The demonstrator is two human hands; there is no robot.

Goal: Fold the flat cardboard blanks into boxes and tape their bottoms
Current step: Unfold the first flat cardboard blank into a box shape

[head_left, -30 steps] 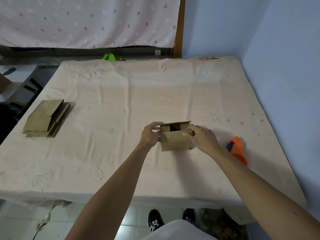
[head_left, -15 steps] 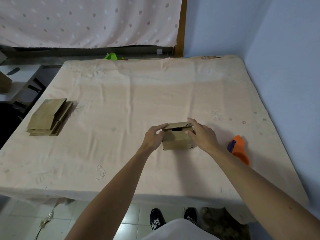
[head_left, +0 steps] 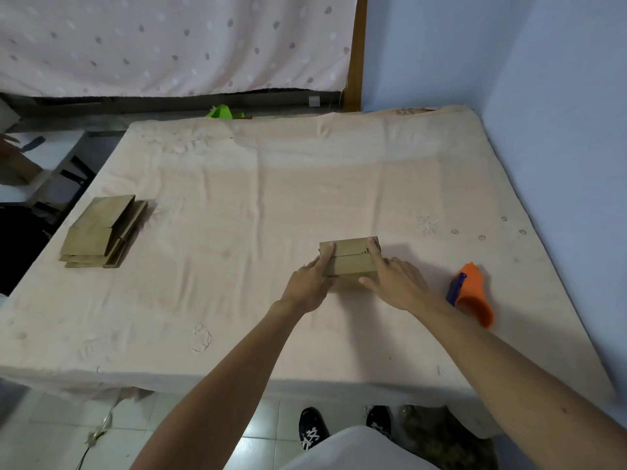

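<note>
Both forearms are reaching in from 6 o'clock toward the table's centre-right. The left hand [head_left: 307, 286] is pressing flat, index finger stretched along the left edge of the cardboard box [head_left: 349, 262]; the right hand [head_left: 395, 283] is doing the same on the right edge, fingers spread, thumb against the near face. The box is sitting on the cloth-covered table [head_left: 237, 198], its flaps lying shut with a seam across the top. Step in hand, by my reading: holding the bottom flaps closed. The next move is calling for one hand to free up and fetch the orange tape dispenser [head_left: 471, 293], lying near at 3 o'clock. The stack of flat blanks [head_left: 101, 232] is waiting well apart at 9 o'clock.
</note>
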